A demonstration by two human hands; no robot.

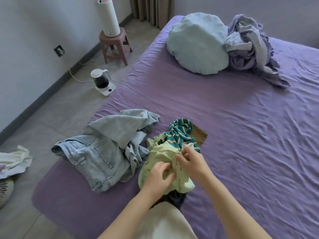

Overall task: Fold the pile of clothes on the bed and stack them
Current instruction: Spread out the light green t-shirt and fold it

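A crumpled pale green garment lies on the purple bed near its front edge. My left hand grips its lower folds and my right hand pinches its fabric just beside. A teal striped top with a brown piece under it lies right behind the green one. Light blue jeans and a pale blue garment are spread to the left. A dark garment peeks out under the green one.
A light blue round pillow and a bunched lilac blanket sit at the bed's far end. On the floor to the left stand an electric kettle with its cord, a pink stool carrying a white appliance, and some white cloth.
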